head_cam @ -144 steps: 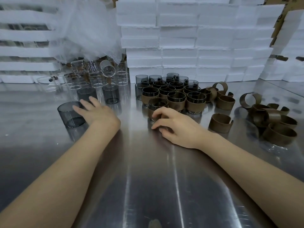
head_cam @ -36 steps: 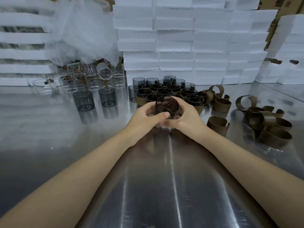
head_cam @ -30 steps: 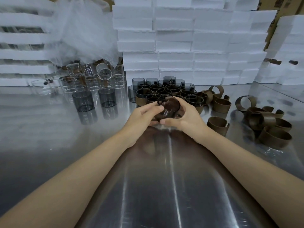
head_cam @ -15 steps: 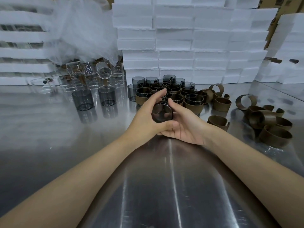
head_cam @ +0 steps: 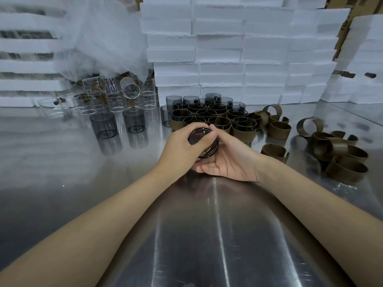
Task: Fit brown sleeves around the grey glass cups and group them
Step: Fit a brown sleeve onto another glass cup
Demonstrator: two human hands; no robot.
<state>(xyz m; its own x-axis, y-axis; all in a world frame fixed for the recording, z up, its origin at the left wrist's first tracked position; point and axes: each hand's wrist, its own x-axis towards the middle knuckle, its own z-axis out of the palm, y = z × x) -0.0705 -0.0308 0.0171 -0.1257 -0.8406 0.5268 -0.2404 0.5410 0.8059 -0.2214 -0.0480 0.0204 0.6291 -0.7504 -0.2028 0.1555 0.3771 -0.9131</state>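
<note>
A grey glass cup (head_cam: 202,136) lies tipped on its side between both hands, its base turned toward me. My left hand (head_cam: 178,150) grips it from the left, fingers over its top and thumb across the base. Palm up, my right hand (head_cam: 230,160) cups it from below and the right; whether a brown sleeve is on it is hidden. Just behind stands the group of sleeved grey cups (head_cam: 217,119). Two bare grey cups (head_cam: 103,125) (head_cam: 134,120) stand to the left. Loose brown sleeves (head_cam: 339,154) lie at the right, one (head_cam: 273,151) close to my right wrist.
Several clear glass cups (head_cam: 116,98) crowd the back left under a bubble-wrap bag (head_cam: 99,38). Stacked white foam boxes (head_cam: 238,48) wall off the back. The steel table (head_cam: 207,235) runs toward me between my forearms.
Since 4.8 s ago my left hand has brought a bare grey cup from the left to the middle. Over the last second both hands have turned it on its side and closed around it.
</note>
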